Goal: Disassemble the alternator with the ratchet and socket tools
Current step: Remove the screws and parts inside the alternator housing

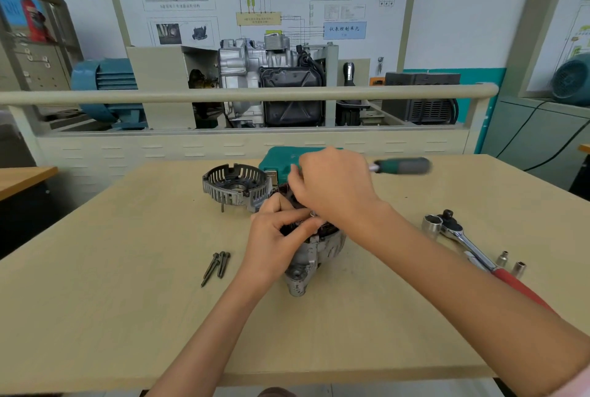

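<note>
The grey cast-metal alternator body point(311, 258), with its dark windings exposed on top, sat in the middle of the pale wooden worktop point(127, 317), just near of centre. My left hand point(274, 237) curled its fingers against the top edge of it, steadying it. My right hand point(332, 186) was closed round a green-and-grey-handled driver point(404, 166) whose handle stuck out to the right; its tip was hidden, so I could not tell what it was seated on.

I judged the job well begun: the slotted grey end cover point(236, 184) already stood apart to the far left, and three long dark bolts point(217, 266) lay loose to the near left. The core was still in its housing. To the right lay the red-handled chrome ratchet point(472, 250), a large socket point(431, 225) and two small sockets point(510, 264). The teal tool case point(281, 160) stood behind.
</note>
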`<act>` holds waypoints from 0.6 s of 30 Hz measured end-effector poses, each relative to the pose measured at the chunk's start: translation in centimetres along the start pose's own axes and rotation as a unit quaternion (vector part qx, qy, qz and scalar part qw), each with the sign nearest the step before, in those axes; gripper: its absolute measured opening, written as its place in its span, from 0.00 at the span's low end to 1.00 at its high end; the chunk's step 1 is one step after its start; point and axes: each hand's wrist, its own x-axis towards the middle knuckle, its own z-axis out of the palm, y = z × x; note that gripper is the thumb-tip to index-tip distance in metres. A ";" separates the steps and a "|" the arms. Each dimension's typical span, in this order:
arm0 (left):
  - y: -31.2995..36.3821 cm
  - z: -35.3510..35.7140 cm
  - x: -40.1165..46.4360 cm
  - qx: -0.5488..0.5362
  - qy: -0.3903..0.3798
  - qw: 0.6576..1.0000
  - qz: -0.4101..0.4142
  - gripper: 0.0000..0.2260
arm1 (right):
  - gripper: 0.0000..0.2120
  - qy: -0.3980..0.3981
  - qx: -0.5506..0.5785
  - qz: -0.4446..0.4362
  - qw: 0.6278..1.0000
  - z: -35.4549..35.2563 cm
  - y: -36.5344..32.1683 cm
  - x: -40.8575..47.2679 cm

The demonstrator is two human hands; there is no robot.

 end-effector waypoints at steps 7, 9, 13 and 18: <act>0.0 -0.2 0.0 0.018 -0.021 1.000 -0.010 0.08 | 0.15 0.008 -0.037 0.016 0.999 0.0 -0.5 0.1; 0.2 -0.5 0.0 0.015 -0.036 0.999 -0.010 0.16 | 0.15 0.010 -0.014 -0.037 0.999 -0.1 -0.1 0.2; 0.5 -0.7 -0.1 0.023 -0.064 0.998 -0.012 0.08 | 0.21 -0.030 0.081 -0.136 0.987 -0.5 1.1 0.8; 0.3 -0.4 0.1 -0.009 -0.034 0.999 -0.010 0.04 | 0.18 -0.037 0.142 -0.147 0.978 -0.1 1.7 0.7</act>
